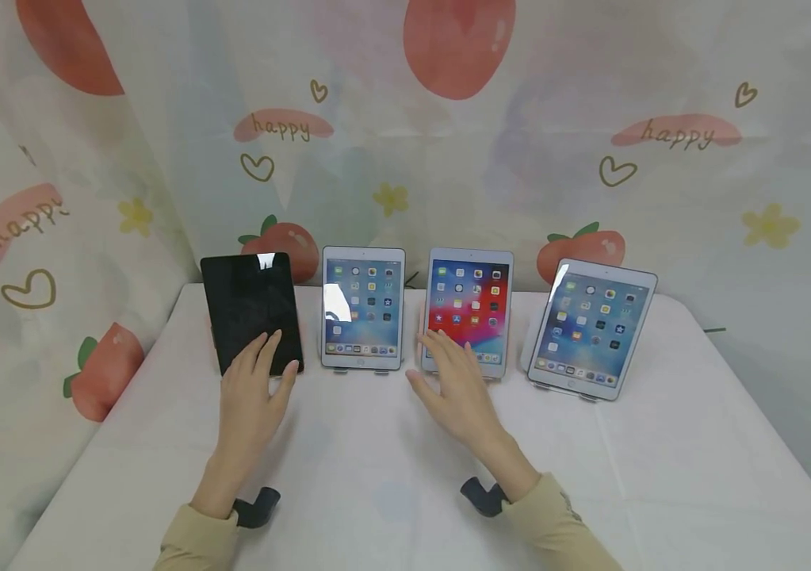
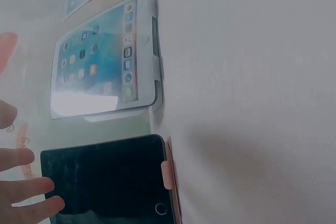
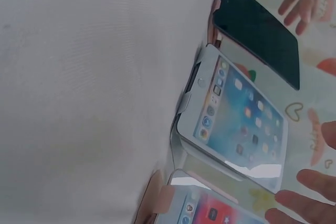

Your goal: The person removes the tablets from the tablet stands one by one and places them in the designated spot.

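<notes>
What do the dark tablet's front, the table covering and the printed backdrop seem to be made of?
Dark tablet: front likely glossy glass, given its bright reflection.
Table covering: probably matte white cloth, with faint creases.
Printed backdrop: fabric or thin plastic sheeting, low in sheen and slightly wrinkled; I cannot tell which.

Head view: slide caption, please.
Left hand before a dark tablet, right hand before a lit tablet; two more lit tablets alongside.
</notes>
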Motion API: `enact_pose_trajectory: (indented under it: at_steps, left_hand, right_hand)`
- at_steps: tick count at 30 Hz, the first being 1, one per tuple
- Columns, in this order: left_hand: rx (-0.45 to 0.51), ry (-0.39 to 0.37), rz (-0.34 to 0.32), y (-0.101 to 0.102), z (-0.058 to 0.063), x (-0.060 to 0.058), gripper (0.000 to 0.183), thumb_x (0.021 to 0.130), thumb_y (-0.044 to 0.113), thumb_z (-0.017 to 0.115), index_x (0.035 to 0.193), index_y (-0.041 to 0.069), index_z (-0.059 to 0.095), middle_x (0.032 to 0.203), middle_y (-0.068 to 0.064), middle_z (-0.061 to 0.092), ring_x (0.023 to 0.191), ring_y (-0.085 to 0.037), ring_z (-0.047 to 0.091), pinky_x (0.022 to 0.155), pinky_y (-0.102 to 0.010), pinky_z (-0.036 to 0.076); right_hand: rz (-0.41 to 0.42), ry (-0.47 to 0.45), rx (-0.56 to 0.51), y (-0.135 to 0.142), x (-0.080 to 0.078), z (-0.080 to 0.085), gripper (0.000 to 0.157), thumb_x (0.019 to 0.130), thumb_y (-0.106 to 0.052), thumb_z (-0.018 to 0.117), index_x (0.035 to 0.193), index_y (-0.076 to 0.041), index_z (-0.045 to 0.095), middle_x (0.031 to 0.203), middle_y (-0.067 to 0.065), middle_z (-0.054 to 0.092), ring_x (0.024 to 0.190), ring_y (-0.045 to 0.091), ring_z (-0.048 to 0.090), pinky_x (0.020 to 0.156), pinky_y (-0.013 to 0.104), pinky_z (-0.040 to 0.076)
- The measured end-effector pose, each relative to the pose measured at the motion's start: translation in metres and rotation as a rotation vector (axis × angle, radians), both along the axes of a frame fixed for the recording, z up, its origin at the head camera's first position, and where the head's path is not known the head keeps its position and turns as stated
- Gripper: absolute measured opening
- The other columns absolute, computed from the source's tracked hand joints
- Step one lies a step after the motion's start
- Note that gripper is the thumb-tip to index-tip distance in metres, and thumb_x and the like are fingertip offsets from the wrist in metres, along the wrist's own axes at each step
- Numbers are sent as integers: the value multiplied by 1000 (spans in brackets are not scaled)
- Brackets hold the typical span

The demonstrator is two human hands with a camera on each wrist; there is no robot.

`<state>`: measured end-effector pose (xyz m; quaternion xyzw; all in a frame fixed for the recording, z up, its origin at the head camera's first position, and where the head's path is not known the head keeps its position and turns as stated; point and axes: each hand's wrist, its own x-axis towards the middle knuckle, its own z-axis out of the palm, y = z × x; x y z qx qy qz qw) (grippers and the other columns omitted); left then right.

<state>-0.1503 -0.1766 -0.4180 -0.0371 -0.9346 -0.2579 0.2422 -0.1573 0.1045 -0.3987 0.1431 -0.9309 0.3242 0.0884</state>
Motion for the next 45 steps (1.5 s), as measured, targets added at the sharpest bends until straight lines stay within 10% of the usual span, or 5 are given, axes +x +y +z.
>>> enact_pose_trajectory:
  at_steps: [20,45]
  left_hand:
    - [124,87,82,-28,1,-10,46,97,23,55,136,0,48,140,-26,45,126,-46,44,97,-68,36]
    - [196,182,134,-72,5,-33,40,96,17,53,131,-3,51,132,-26,48,124,-42,45,100,-62,38]
  right_hand:
    - [74,5,-133,-34,-19,-3,51,91,-21,63,138,-11,48,143,9,49,135,28,44,107,52,41]
    - [217,-24,-210,-84,-61,11,43,95,-17,56,136,-11,50,139,8,53,129,24,50,106,43,45]
